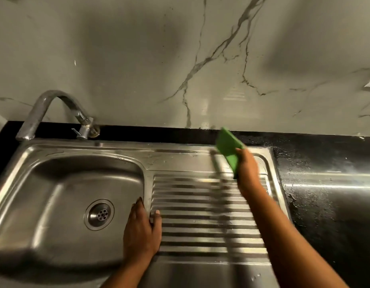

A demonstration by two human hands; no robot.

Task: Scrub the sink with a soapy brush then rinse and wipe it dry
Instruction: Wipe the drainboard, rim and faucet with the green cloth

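We hold a green scrub pad (228, 147) at the sink (180, 156).
A veined marble wall (138, 59) rises behind the black counter (325, 204). Set in it, the steel sink has its basin (55, 204) left and its ribbed drainboard (200, 225) right, with a curved tap (45, 109) behind the basin. Our left hand (141, 227) lies relaxed across the ridge between them, holding nothing. Our right hand (247, 169) grips the blurred pad over the drainboard's far right corner; we cannot tell whether it touches the steel.
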